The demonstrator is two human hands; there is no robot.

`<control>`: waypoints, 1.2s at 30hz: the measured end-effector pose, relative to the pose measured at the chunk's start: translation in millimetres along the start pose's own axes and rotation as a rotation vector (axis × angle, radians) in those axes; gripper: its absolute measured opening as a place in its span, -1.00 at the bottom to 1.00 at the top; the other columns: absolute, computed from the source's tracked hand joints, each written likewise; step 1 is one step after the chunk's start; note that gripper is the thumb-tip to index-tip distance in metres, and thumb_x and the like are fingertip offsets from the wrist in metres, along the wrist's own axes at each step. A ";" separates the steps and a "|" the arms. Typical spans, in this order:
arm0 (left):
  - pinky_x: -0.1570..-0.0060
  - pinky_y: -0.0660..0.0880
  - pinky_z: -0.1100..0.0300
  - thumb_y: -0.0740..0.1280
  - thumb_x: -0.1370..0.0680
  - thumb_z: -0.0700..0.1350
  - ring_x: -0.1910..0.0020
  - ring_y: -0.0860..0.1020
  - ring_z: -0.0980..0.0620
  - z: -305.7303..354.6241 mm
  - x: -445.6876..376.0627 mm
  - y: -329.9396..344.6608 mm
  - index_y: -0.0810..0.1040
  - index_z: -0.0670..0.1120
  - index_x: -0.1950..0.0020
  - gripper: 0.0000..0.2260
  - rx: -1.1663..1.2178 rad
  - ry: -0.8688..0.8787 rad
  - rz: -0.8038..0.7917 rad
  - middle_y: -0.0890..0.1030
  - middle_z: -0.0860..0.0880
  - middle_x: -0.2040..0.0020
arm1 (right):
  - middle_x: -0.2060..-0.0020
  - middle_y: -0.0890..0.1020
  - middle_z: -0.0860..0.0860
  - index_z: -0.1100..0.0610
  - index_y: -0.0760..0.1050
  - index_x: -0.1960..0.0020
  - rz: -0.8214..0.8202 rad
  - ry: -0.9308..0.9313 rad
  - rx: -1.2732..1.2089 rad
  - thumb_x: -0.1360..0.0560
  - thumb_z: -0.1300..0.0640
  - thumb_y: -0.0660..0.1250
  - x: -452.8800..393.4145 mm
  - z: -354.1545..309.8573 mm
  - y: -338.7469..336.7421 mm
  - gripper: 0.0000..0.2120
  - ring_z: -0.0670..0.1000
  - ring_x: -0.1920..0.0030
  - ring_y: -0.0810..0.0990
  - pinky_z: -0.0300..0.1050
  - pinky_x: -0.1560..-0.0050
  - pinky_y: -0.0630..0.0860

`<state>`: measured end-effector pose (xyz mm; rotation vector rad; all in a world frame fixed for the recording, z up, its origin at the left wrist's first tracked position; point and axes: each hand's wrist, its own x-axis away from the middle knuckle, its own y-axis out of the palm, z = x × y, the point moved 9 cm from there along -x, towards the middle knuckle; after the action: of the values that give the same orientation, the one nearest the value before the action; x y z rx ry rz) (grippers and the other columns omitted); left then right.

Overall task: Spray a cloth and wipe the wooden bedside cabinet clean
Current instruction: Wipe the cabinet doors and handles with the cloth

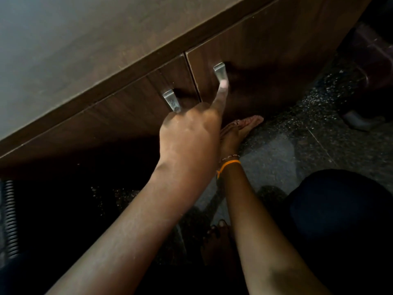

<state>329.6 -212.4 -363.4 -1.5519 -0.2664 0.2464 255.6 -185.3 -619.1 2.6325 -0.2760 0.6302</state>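
Wooden bedside cabinet [127, 67]: dark grained doors, two tapered metal handles. Left hand [191, 133] fingers curled, forefinger extended onto right handle [220, 71]. Right hand [236, 133] flat, released, low against door. Speckled stone floor [297, 135].

The left hand [191, 133] reaches to the wooden cabinet [127, 60], index finger touching the right door's metal handle [220, 71]; the left door's handle [171, 100] sits just beside its knuckles; the right hand [236, 133] hangs lower, fingers relaxed, above the speckled floor [297, 133].
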 end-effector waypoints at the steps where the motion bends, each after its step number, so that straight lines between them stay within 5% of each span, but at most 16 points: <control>1: 0.25 0.27 0.15 -0.04 -0.52 0.00 0.08 0.58 -0.07 1.1 -1.0 6.0 -0.10 0.12 -0.53 -0.43 -0.075 0.029 -0.002 0.59 0.00 0.00 | -0.53 0.02 -0.01 -0.29 -0.25 -0.46 0.024 0.074 -0.033 -0.61 0.07 -0.10 -5.4 9.4 -5.6 -0.46 0.09 -0.46 0.21 0.13 -0.48 0.12; 5: 0.21 0.29 0.14 0.23 -0.54 -0.17 0.03 0.58 -0.07 -2.1 -1.5 14.4 -0.17 0.17 -0.51 -0.27 -0.080 0.019 -0.012 0.58 0.00 -0.05 | -0.44 0.26 0.10 -0.04 -0.09 -0.51 0.031 0.249 -0.119 -0.66 0.21 -0.16 -15.5 23.0 -21.7 -0.55 0.11 -0.29 0.40 -0.01 -0.31 0.34; 8: 0.22 0.27 0.14 0.24 -0.54 -0.20 0.03 0.57 -0.09 -5.1 -2.8 10.2 -0.15 0.21 -0.50 -0.26 -0.084 0.006 0.017 0.58 -0.02 -0.04 | -0.07 0.52 0.16 0.18 0.19 -0.40 0.068 0.206 -0.125 -0.64 0.28 -0.11 -13.3 12.8 -30.8 -0.65 -0.05 0.16 0.50 -0.22 0.06 0.51; 10: 0.21 0.26 0.14 0.22 -0.55 -0.19 0.02 0.57 -0.10 -5.2 -3.8 7.5 -0.15 0.23 -0.50 -0.28 -0.121 0.020 0.010 0.58 -0.04 -0.04 | 0.12 0.48 0.09 0.17 0.34 -0.19 0.053 0.204 -0.238 -0.61 0.34 -0.02 -8.6 3.4 -26.6 -0.75 -0.08 0.23 0.47 -0.20 0.15 0.47; 12: 0.20 0.24 0.13 0.21 -0.56 -0.16 -0.02 0.56 -0.13 -4.4 -5.3 6.6 -0.17 0.24 -0.49 -0.29 -0.127 0.012 -0.039 0.58 -0.07 -0.08 | 0.12 0.46 0.04 0.09 0.34 -0.03 0.030 0.176 -0.280 -0.59 0.37 0.04 1.6 -15.6 -16.0 -0.79 -0.06 0.18 0.46 -0.20 0.12 0.45; 14: 0.18 0.28 0.11 0.20 -0.56 -0.14 -0.07 0.55 -0.17 -1.3 -6.1 4.8 -0.15 0.23 -0.50 -0.32 -0.143 -0.003 -0.084 0.57 -0.10 -0.11 | -0.02 0.45 0.09 0.09 0.28 -0.09 0.000 0.122 -0.275 -0.58 0.36 0.06 12.8 -42.7 -2.4 -0.80 -0.05 0.09 0.46 -0.25 0.08 0.45; 18: 0.18 0.31 0.07 0.21 -0.54 -0.11 -0.08 0.52 -0.24 -1.3 -12.0 -5.0 0.37 0.05 -0.35 -0.63 -0.093 -0.125 -0.132 0.55 -0.17 -0.10 | -0.28 0.35 0.18 0.03 0.32 -0.13 -0.055 -0.076 -0.232 -0.53 0.28 0.12 29.0 -103.6 13.1 -0.76 0.07 -0.14 0.45 -0.15 -0.13 0.48; 21: 0.16 0.33 0.07 0.24 -0.54 -0.10 -0.07 0.51 -0.26 1.6 -17.0 -11.2 0.48 -0.11 -0.14 -0.79 -0.009 -0.173 -0.132 0.55 -0.20 -0.08 | -0.19 0.35 0.12 0.10 0.37 -0.21 -0.096 -0.392 -0.075 -0.37 0.31 0.11 44.1 -172.4 17.3 -0.58 0.06 -0.21 0.40 -0.06 -0.36 0.33; 25: 0.07 0.42 0.05 0.23 -0.54 -0.01 -0.09 0.52 -0.23 18.3 -26.4 -22.7 0.50 0.01 -0.22 -0.74 0.066 -0.105 -0.153 0.55 -0.16 -0.11 | -0.16 0.37 0.21 0.35 0.39 -0.25 -0.136 -0.828 0.215 -0.36 0.52 0.15 55.9 -237.5 32.0 -0.53 0.07 -0.23 0.37 -0.36 -0.34 0.22; 29: -0.03 0.51 0.01 0.22 -0.53 -0.02 -0.09 0.55 -0.13 42.3 -42.1 -47.9 0.50 0.19 -0.23 -0.71 0.257 -0.039 -0.030 0.61 -0.02 -0.11 | -0.17 0.33 0.14 0.36 0.35 -0.28 -0.016 -0.872 0.273 -0.35 0.48 0.09 20.0 -266.7 19.9 -0.50 0.02 -0.25 0.34 -0.51 -0.31 0.10; 36: 0.01 0.56 -0.01 0.24 -0.53 -0.09 0.01 0.59 0.01 93.8 -76.7 -61.1 0.58 0.10 -0.10 -0.79 0.573 0.079 0.071 0.64 0.02 0.03 | -0.26 0.33 0.29 0.36 0.30 -0.33 0.073 -0.872 0.292 -0.38 0.39 0.01 -57.1 -307.8 -12.7 -0.49 0.13 -0.31 0.35 -0.57 -0.30 0.08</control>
<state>226.2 -148.6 -303.1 -1.0015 -0.0665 0.2864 89.8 -33.2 -401.0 3.0353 -0.5579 -0.5449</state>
